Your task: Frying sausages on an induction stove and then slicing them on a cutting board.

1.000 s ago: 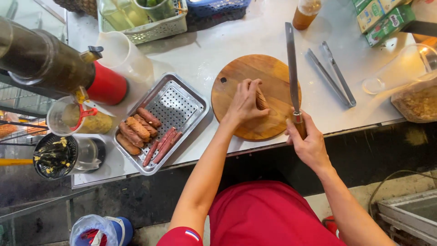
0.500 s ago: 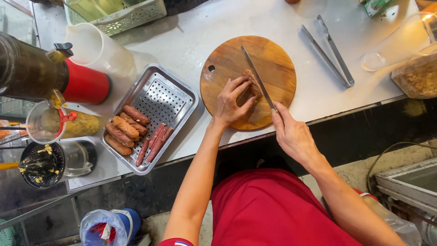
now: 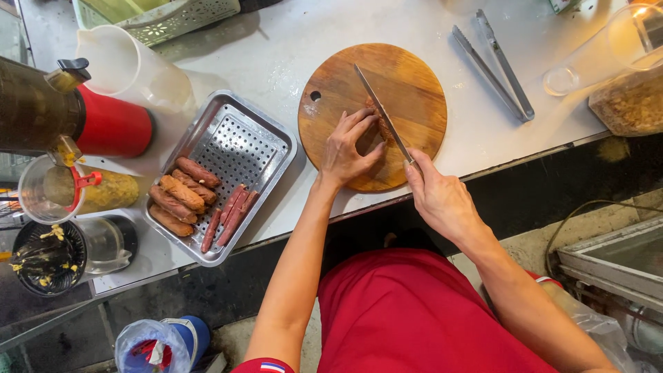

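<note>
While the left hand [image 3: 345, 148] fingers pin a soft reddish-brown sausage [image 3: 378, 119] on the round wooden board [image 3: 414, 83], the right hand [image 3: 438, 197] grips the long steel knife [image 3: 376, 103].

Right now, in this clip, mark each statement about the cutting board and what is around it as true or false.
1. The right hand holds a knife over the round wooden cutting board. True.
2. The left hand rests flat on the metal tray. False: it steadies a sausage on the board.
3. The tray holds several sausages at its near end. True.
4. The tongs lie on the cutting board. False: they lie on the table, to the board's right in the picture.
5. The knife blade crosses the sausage. True.
</note>
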